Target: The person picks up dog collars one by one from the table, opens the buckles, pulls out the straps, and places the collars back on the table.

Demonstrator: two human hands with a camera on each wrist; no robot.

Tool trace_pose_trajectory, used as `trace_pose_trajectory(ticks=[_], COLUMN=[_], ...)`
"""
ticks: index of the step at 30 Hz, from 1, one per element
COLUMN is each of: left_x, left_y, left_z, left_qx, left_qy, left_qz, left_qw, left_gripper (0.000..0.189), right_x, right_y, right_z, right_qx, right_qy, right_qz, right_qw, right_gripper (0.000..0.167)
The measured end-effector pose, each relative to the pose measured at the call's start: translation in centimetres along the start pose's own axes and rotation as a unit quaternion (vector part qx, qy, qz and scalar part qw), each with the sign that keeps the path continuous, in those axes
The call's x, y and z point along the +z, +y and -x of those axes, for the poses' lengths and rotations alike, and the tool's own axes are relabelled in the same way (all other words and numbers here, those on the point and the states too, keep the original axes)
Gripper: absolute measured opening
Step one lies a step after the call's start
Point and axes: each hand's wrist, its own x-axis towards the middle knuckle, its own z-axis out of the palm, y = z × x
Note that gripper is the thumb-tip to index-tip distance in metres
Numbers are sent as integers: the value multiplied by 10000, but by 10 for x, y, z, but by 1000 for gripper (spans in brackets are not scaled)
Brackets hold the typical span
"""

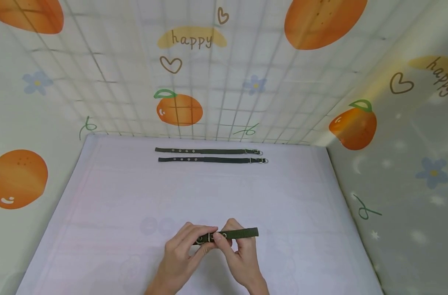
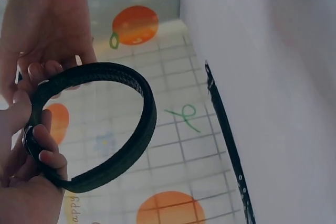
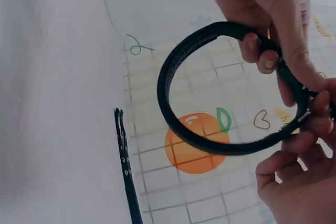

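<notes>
A dark green webbing collar (image 1: 246,233) with a metal buckle and eyelets is held between both hands above the table's near part. Its strap is bent round into a loop (image 2: 149,114), and the tail end sticks out to the right in the head view. My left hand (image 1: 179,252) grips the collar at the buckle, fingers curled round the band. At the eyelets just right of the buckle, my right hand (image 1: 242,258) pinches the strap with its thumb on top. Fingers partly hide the buckle in both wrist views.
Two similar collars, one dark green (image 1: 220,151) and one nearly black (image 1: 224,160), lie straight and parallel near the table's back edge, buckles to the right. The white-covered table (image 1: 113,205) is enclosed by printed curtains, with a wire grid (image 1: 224,102) showing through at the back.
</notes>
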Motion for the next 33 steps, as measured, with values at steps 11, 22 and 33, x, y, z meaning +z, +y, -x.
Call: trace_pose_trajectory(ticks=[11,22,33], left_x=[6,0,-10], left_y=[5,1,-7], left_z=[0,4,7], left_qx=[-674,-1785,-1954], left_qy=[-43,92,-413], left_qz=[288,1975,2838], left_qw=[9973,9639,9379], left_gripper=[38,29,29], right_x=[0,4,-5], right_y=[0,9,10], right_z=[3,3,1], right_qx=[471,88,228], right_qy=[11,-452,-1068], right_qz=[-1103,-1097,-1129], right_qw=[9928,9929,9876], right_gripper=[36,28,30])
